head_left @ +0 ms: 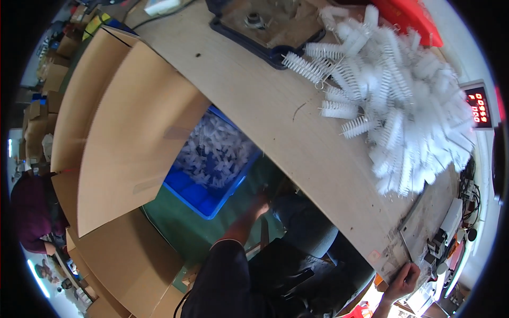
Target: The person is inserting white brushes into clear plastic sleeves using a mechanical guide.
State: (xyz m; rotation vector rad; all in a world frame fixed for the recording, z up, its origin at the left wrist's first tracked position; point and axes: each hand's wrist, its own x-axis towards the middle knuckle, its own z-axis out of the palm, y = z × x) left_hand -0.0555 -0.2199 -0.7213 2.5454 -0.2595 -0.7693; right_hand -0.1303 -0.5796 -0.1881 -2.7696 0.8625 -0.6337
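Observation:
Below the table's edge, my left hand (261,205) hangs in shadow beside my knee, near the blue crate; its fingers are too dark to make out. My right hand (404,282) rests at the table's near right edge with its fingers curled in, next to a thin flat metal plate (412,233). Whatever those fingers hold, if anything, is hidden. A large heap of white bristle brushes (392,95) with twisted wire stems, some ending in loops, covers the right part of the wooden table (286,135). Neither hand touches the heap.
The blue crate (204,209) on the green floor holds many small white pieces. Open cardboard boxes (127,132) stand at left. A dark-framed machine base (254,32), a red bin (411,18) and a red digital display (477,107) border the brushes. Another person (33,212) is at far left.

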